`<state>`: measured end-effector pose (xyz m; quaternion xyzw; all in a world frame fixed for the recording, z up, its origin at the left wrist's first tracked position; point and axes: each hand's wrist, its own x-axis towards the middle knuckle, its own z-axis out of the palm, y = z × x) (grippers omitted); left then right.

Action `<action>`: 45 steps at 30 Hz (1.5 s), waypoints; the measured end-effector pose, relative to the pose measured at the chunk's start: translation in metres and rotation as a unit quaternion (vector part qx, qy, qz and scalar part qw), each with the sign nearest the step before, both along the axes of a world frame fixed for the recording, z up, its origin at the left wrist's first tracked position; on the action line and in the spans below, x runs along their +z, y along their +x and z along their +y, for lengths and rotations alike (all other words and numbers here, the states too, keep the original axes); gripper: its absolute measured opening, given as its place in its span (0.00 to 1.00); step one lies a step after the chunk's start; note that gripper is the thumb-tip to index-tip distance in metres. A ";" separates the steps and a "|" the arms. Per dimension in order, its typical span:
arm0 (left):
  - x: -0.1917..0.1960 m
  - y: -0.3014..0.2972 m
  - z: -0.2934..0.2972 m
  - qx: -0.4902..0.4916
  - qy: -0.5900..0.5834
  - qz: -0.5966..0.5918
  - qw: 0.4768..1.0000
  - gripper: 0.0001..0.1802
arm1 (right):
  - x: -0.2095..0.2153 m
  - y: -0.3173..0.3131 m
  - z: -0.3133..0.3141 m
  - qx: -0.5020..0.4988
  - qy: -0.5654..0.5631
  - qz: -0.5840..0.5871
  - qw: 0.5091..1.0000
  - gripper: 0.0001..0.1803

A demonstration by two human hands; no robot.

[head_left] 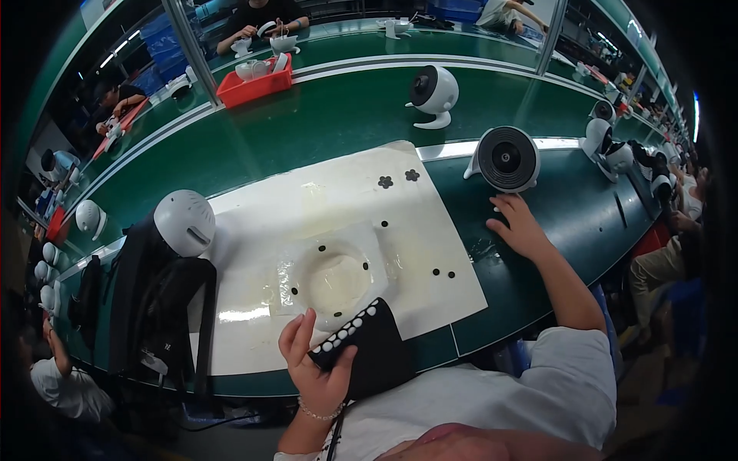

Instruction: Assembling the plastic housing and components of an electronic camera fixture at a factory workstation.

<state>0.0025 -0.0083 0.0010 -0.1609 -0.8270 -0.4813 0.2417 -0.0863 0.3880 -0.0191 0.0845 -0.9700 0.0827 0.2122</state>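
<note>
My left hand (pixel 317 376) pinches a black sheet (pixel 377 346) near the table's front edge. A row of round white dots lines the sheet's upper edge. Just beyond it lies a white square holder (pixel 361 246) with a round hollow and several small dark pads around the rim. Over at the right, my right hand (pixel 523 229) has its fingers stretched out and its thumb apart. Its fingertips are just below a round white device (pixel 505 160) with a black ringed front; whether they touch it I cannot tell.
Beneath the holder lies a white mat (pixel 257 223) with loose dark dots and two flower-shaped pieces (pixel 386 182). A white round shell (pixel 184 223) and black straps (pixel 184 307) lie left. Another device (pixel 434 96) stands on the green belt, near a red bin (pixel 254 81). People work beyond.
</note>
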 end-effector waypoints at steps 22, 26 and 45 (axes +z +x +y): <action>0.001 0.006 -0.004 -0.207 0.080 0.065 0.973 0.16 | 0.153 -0.034 -0.200 0.233 -0.624 -0.272 0.695 0.18; 0.002 0.013 -0.006 -0.198 0.090 0.021 0.976 0.16 | 0.129 -0.037 -0.238 0.199 -0.546 -0.368 0.726 0.18; 0.010 0.011 0.015 -0.083 0.297 -0.130 0.942 0.14 | 0.054 0.044 -0.186 0.463 -0.403 -0.161 0.773 0.19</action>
